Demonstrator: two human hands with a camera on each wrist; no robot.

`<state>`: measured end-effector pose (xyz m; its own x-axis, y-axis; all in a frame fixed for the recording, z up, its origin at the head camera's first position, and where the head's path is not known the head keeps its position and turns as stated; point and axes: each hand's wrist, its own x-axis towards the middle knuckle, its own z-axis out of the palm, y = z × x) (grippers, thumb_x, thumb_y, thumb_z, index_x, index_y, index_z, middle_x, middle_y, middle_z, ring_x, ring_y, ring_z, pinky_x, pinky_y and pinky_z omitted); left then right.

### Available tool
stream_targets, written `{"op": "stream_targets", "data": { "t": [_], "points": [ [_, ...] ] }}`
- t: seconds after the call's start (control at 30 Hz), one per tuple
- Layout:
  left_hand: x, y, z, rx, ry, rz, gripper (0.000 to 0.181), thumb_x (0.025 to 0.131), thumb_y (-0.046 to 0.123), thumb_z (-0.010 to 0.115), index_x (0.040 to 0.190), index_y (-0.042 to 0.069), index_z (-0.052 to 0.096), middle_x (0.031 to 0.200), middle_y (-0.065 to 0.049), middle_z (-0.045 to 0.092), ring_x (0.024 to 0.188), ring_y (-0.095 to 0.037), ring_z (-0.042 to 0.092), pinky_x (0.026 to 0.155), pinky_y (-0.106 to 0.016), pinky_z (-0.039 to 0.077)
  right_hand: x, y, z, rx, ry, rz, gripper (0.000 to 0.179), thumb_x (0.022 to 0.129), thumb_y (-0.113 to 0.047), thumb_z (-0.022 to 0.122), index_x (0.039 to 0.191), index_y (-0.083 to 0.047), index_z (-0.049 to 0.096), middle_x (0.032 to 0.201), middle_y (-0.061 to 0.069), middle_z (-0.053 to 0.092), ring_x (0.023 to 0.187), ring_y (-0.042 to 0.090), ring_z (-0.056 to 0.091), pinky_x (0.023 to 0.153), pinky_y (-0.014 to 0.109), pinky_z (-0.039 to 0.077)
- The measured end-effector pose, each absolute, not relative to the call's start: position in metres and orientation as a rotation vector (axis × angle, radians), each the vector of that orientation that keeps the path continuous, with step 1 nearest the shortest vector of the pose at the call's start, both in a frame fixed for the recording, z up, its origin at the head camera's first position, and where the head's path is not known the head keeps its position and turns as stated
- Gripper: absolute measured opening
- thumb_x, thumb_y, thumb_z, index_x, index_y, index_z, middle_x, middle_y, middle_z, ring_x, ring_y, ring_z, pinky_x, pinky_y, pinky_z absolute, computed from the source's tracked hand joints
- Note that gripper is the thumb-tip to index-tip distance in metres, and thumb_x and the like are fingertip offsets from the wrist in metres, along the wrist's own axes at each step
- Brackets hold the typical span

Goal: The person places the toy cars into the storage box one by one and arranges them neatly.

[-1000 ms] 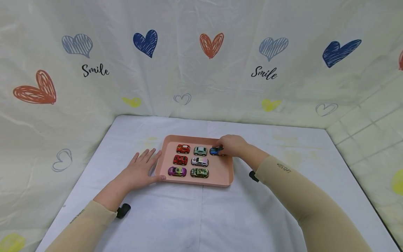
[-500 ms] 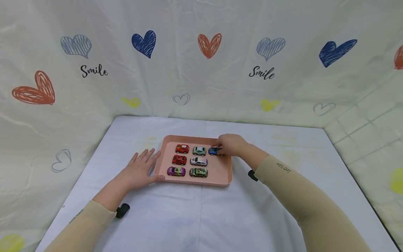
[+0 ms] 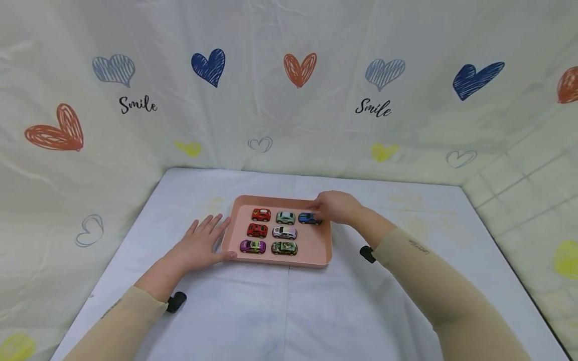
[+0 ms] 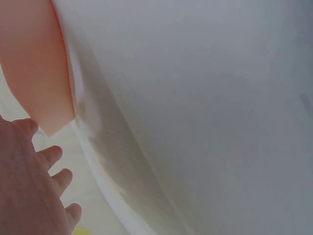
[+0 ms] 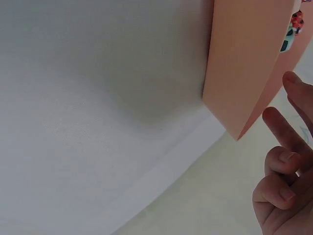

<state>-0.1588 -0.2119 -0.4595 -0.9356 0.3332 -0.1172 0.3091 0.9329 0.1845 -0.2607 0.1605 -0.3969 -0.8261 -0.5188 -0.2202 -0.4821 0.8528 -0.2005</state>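
A pink tray (image 3: 314, 246) holds several toy cars in rows. At the far right of its back row sits a blue toy car (image 3: 309, 219), with my right hand (image 3: 338, 206) just above and beside it. In the right wrist view, the thumb and forefinger (image 5: 282, 126) are apart with nothing visible between them; the other fingers are bent. Spread and straight, my left hand (image 3: 198, 247) rests at the tray's left edge, its thumb at the front left corner. In the left wrist view, its fingertips (image 4: 62, 178) show near the tray's pink wall (image 4: 41, 63).
Beside the blue car are a mint toy car (image 3: 285, 218) and a red one (image 3: 261, 215). A second red car (image 3: 257, 230) and a white one (image 3: 284, 232) form the middle row. Purple (image 3: 253, 246) and camouflage-green (image 3: 284, 248) cars sit in front. A white cloth (image 3: 253, 311) covers the table.
My right hand has let go of the blue car and lifted slightly, so more of the car shows. The left hand stays at the tray's edge.
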Motion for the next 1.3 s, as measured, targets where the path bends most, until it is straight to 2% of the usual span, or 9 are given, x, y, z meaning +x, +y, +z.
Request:
{"op": "stream_targets", "data": {
  "t": [0.17, 0.33, 0.83, 1.03, 1.3],
  "points": [
    [-0.158, -0.21, -0.459, 0.496, 2.946, 0.281, 0.107, 0.082, 0.081, 0.051, 0.159, 0.014, 0.021, 0.163, -0.017, 0.02, 0.149, -0.041, 0.015, 0.118, -0.062, 0.008, -0.252, 0.175, -0.393, -0.76, 2.785, -0.243, 0.035, 0.09, -0.027, 0.074, 0.124, -0.02, 0.072, 0.112, 0.0, 0.068, 0.101, 0.022, 0.062, 0.086, 0.041, 0.052],
    [-0.158, -0.21, -0.459, 0.478, 2.948, 0.269, 0.11, 0.08, 0.084, 0.048, 0.159, 0.013, 0.023, 0.162, -0.018, 0.021, 0.149, -0.042, 0.015, 0.118, -0.062, 0.008, -0.244, 0.194, -0.392, -0.788, 2.792, -0.254, 0.035, 0.09, -0.027, 0.075, 0.124, -0.018, 0.072, 0.116, 0.001, 0.068, 0.111, 0.027, 0.063, 0.092, 0.044, 0.052],
    [-0.16, -0.214, -0.462, 0.481, 2.937, 0.255, 0.112, 0.078, 0.088, 0.043, 0.16, 0.015, 0.02, 0.164, -0.015, 0.019, 0.15, -0.04, 0.013, 0.119, -0.062, 0.006, -0.216, 0.275, -0.405, -0.779, 2.739, -0.234, 0.036, 0.088, -0.022, 0.077, 0.123, -0.019, 0.072, 0.119, 0.002, 0.068, 0.116, 0.03, 0.061, 0.096, 0.05, 0.05],
    [-0.157, -0.213, -0.455, 0.488, 2.939, 0.26, 0.11, 0.08, 0.085, 0.047, 0.159, 0.014, 0.022, 0.163, -0.017, 0.021, 0.149, -0.041, 0.015, 0.118, -0.062, 0.007, -0.204, 0.312, -0.409, -0.728, 2.729, -0.204, 0.034, 0.087, -0.022, 0.077, 0.121, -0.02, 0.073, 0.121, 0.004, 0.068, 0.118, 0.033, 0.06, 0.097, 0.052, 0.049],
    [-0.157, -0.212, -0.458, 0.486, 2.938, 0.255, 0.11, 0.08, 0.086, 0.046, 0.16, 0.014, 0.02, 0.163, -0.017, 0.019, 0.149, -0.041, 0.013, 0.119, -0.062, 0.006, -0.189, 0.348, -0.408, -0.602, 2.682, -0.178, 0.033, 0.087, -0.027, 0.077, 0.119, -0.019, 0.074, 0.121, 0.008, 0.067, 0.115, 0.038, 0.059, 0.091, 0.055, 0.051]
  ]
}}
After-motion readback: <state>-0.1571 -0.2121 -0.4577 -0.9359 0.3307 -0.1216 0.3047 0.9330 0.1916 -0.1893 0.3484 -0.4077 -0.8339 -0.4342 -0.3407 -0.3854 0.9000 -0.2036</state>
